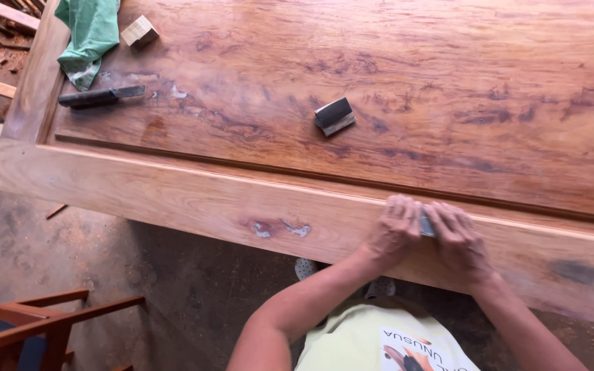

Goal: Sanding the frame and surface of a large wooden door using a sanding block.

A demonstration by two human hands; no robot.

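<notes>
Small grey sanding block point(426, 225) sat pinched between both hands on pale front rail point(194, 199) of large reddish wooden slab point(379, 75), long axis along rail; left hand point(397, 230) and right hand point(456, 240) equally close, each grip closed over block ends. Farther up slab: spare dark block point(333, 115), dark-handled scraper point(101, 97), green cloth point(89, 34), small wood offcut point(139, 31)
</notes>
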